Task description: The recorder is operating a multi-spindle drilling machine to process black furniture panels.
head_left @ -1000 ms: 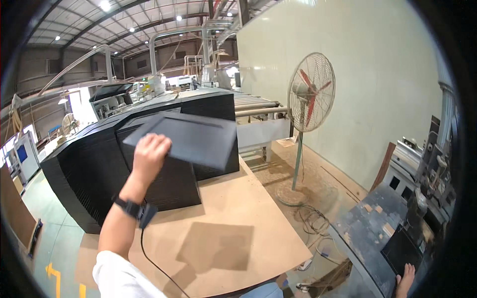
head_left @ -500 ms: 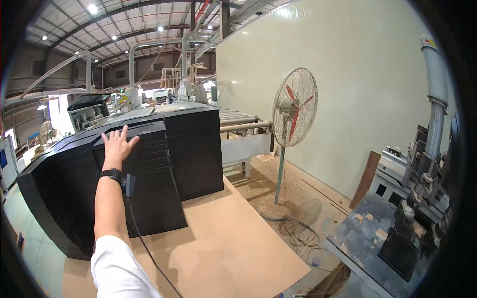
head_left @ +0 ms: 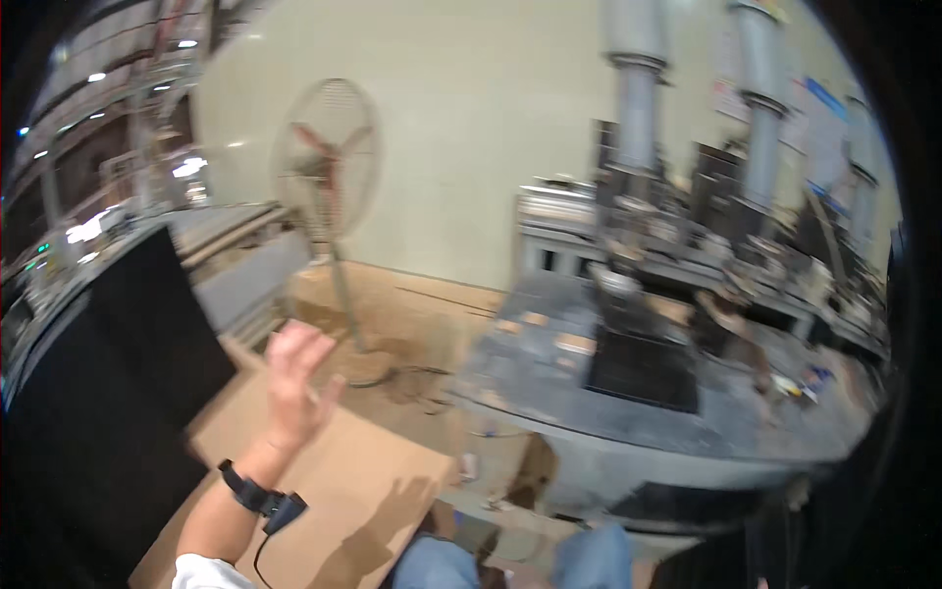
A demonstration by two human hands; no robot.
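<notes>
My left hand (head_left: 297, 385) hangs in the air over a bare tan board (head_left: 339, 471), blurred by motion. Its fingers look apart and hold nothing that I can see. A black strap with a small dark device (head_left: 285, 512) and a cable is on the wrist. To the left of the hand stands a tall stack of black panels (head_left: 108, 393), apart from the fingers. I cannot see my right hand.
A pedestal fan (head_left: 334, 162) stands by the pale wall beyond the board, with cables (head_left: 417, 378) on the floor. A grey machine table (head_left: 549, 393) fills the right side, with ducts (head_left: 638, 118) rising above it. Roller conveyor parts (head_left: 245, 240) lie behind the stack.
The view has swung right, bringing more of the machine table into sight. My left hand has come away from the black panel stack and is now over the tan board.
</notes>
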